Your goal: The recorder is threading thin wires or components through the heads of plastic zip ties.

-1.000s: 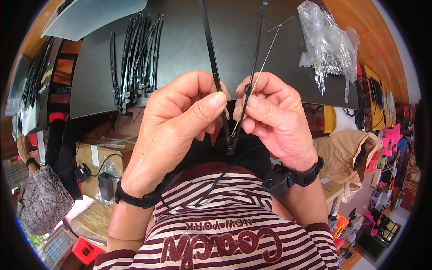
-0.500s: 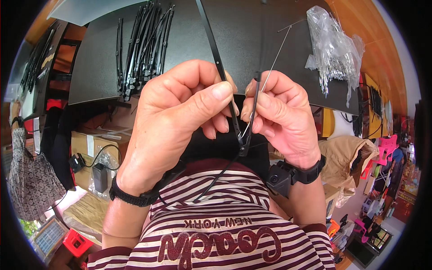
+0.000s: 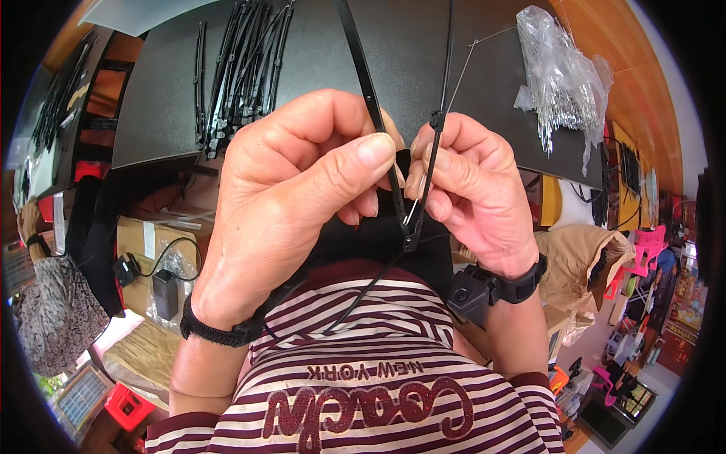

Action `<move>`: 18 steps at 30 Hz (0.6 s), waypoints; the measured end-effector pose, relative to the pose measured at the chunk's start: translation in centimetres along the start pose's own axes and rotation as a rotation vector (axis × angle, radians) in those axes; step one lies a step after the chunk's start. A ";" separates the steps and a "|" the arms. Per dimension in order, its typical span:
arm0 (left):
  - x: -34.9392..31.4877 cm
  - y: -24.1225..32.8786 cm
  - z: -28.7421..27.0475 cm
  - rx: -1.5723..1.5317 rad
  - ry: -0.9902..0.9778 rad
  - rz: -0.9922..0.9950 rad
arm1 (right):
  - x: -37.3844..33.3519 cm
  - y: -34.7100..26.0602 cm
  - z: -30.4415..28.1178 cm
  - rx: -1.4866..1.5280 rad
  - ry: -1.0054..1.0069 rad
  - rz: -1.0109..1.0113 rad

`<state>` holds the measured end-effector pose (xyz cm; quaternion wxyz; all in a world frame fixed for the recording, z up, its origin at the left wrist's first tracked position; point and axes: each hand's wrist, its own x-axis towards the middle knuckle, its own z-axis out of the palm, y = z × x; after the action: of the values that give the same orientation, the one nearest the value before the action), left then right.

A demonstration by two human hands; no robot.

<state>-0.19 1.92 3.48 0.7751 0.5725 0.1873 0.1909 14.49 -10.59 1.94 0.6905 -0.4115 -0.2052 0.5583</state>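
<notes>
A narrow black jointed strip [image 3: 357,60] is folded into a V, its two arms meeting at a small riveted joint [image 3: 410,240] below my hands. My left hand [image 3: 291,178] pinches the left arm between thumb and fingers. With thumb and fingertips, my right hand [image 3: 484,189] grips the right arm, which has a small black collar at its top, together with a thin metal wire [image 3: 462,73]. The wire's lower end shows near the joint; its hooked upper end rises past my right fingers over the dark table. Part of the wire is hidden by the fingers.
A bundle of similar black strips [image 3: 246,76] lies on the dark table [image 3: 162,91] at left. At right sits a clear plastic bag [image 3: 556,68] of thin metal wires. Cardboard boxes [image 3: 136,250] stand below left. Another person's arm [image 3: 34,246] shows at the far left.
The right arm of the strip, blurred before, now stands sharp, with its collar slightly higher. The wire's hooked end has shifted left. My grips look the same. The other person's arm is more visible.
</notes>
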 end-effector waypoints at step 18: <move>-0.1 -0.2 -0.2 -0.033 -0.120 0.171 | -0.2 0.0 0.6 -0.044 0.027 -0.069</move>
<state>-0.35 1.96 3.29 0.7752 0.5838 0.0877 0.2249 13.96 -10.53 2.29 0.7027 -0.4268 -0.2223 0.5240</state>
